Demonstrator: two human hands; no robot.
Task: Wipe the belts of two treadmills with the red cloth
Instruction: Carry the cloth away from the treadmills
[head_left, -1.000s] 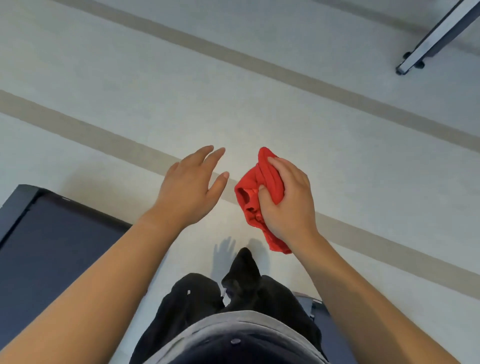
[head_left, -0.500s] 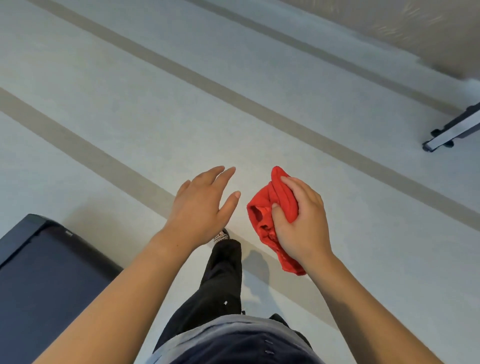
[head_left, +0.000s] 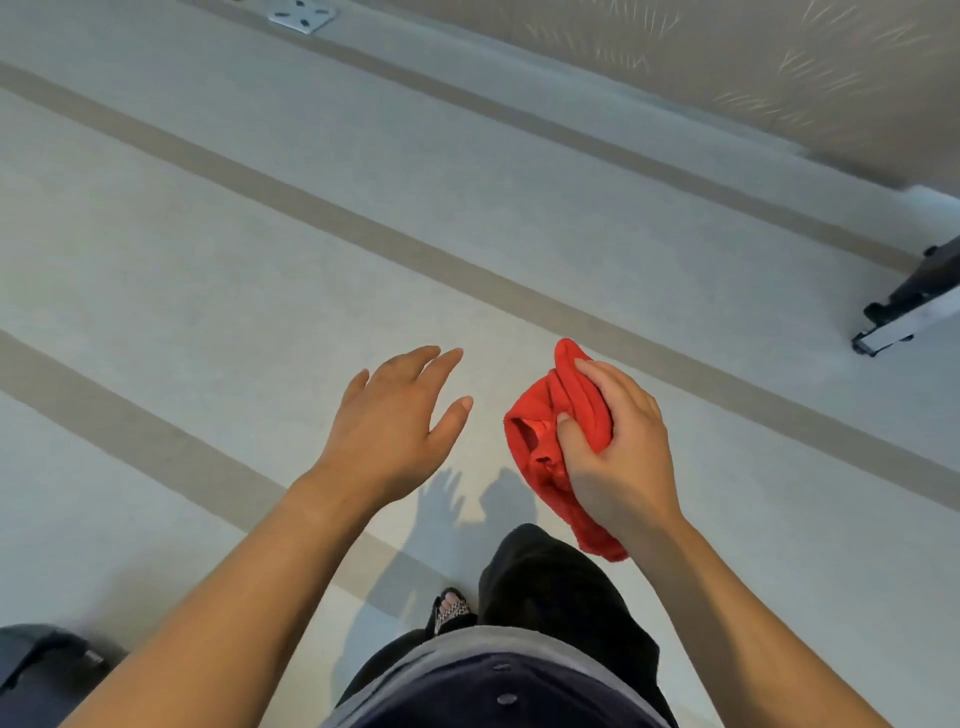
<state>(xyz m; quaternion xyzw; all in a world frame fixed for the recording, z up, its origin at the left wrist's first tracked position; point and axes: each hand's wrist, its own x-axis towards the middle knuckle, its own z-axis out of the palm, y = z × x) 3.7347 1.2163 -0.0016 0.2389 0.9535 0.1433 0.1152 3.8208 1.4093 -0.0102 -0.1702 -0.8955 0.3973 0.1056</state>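
Observation:
My right hand (head_left: 618, 447) grips the bunched red cloth (head_left: 550, 421) in front of me, its lower end hanging below the wrist. My left hand (head_left: 395, 421) is held out beside it with fingers straight and spread, holding nothing and a short gap from the cloth. Only a dark corner of one treadmill (head_left: 36, 670) shows at the bottom left. At the right edge a silver and black machine foot (head_left: 904, 322) rests on the floor; no belt is in view.
Pale floor with beige stripes (head_left: 467, 275) spreads ahead. A patterned wall (head_left: 727, 67) runs across the top right. A metal floor plate (head_left: 301, 15) lies at the top. My dark trousers and one shoe (head_left: 452, 613) show below my hands.
The view has moved forward and right: the dark treadmill slid almost out at the bottom left, the wall and the machine foot came closer. My hands keep the same pose, cloth still in the right.

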